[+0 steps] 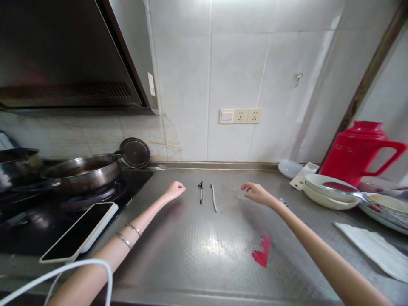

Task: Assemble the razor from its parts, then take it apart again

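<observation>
On the metal countertop (178, 255), two thin items lie side by side between my hands. One is a small narrow black-and-silver piece (201, 193), its kind too small to make out. To its right is a slim, slightly bent whitish strip (213, 198). My left hand (175, 191) is left of the dark piece, fingers curled in, with nothing visible in them. On the other side, my right hand (255, 193) hovers over the counter right of the strip, its fingers loosely bent and apart, holding nothing. Neither hand touches the two items.
At left, a steel pan (84, 172) stands on the black stove (140, 182), near a phone (81, 231) and a white cable (63, 268). At right are a red thermos jug (353, 151), stacked bowls (328, 199), a white paper sheet (372, 248). A red patch (263, 254) marks the counter.
</observation>
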{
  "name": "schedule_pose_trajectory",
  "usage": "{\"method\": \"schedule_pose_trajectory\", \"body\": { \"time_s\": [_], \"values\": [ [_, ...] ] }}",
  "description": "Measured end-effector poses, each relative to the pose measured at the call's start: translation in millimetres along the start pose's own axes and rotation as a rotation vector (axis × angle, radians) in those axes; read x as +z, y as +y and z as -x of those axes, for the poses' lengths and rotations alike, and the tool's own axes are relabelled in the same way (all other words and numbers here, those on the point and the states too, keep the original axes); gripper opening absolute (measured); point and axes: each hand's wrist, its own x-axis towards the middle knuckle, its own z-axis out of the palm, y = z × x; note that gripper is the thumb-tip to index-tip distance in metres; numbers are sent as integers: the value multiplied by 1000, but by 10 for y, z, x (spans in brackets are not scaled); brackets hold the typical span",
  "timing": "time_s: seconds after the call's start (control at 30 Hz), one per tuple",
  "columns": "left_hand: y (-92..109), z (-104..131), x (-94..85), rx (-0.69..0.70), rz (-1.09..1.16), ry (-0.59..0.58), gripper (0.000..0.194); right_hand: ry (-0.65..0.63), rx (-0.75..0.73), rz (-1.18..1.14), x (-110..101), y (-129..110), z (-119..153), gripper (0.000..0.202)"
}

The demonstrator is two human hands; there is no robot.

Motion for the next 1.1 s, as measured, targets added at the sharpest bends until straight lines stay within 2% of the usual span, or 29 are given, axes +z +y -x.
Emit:
{"method": "schedule_pose_trajectory", "body": {
  "time_s": [0.17, 0.23, 0.33, 0.43, 0.7, 0.83, 1.1],
  "values": [
    [-76, 36, -157, 39, -35, 12, 21, -68, 130, 158, -338, 832, 376, 45],
    [-84, 66, -190, 58, -32, 3, 22, -114, 185, 177, -421, 1051, 518, 52],
    [-85, 102, -194, 91, -29, -31, 25, -155, 229, 183, -475, 1227, 665, 57],
    [-90, 109, -163, 112, -40, -53, 27, -179, 264, 198, -477, 1261, 723, 59],
    [-120, 115, -133, 150, -46, -54, 29, -155, 279, 282, -462, 1133, 659, 62],
    [-134, 129, -159, 148, -46, -57, 29, -203, 255, 268, -404, 1185, 612, 62],
    [-210, 117, -139, 127, -24, -59, 29, -194, 256, 282, -372, 1263, 596, 57]
  ]
}}
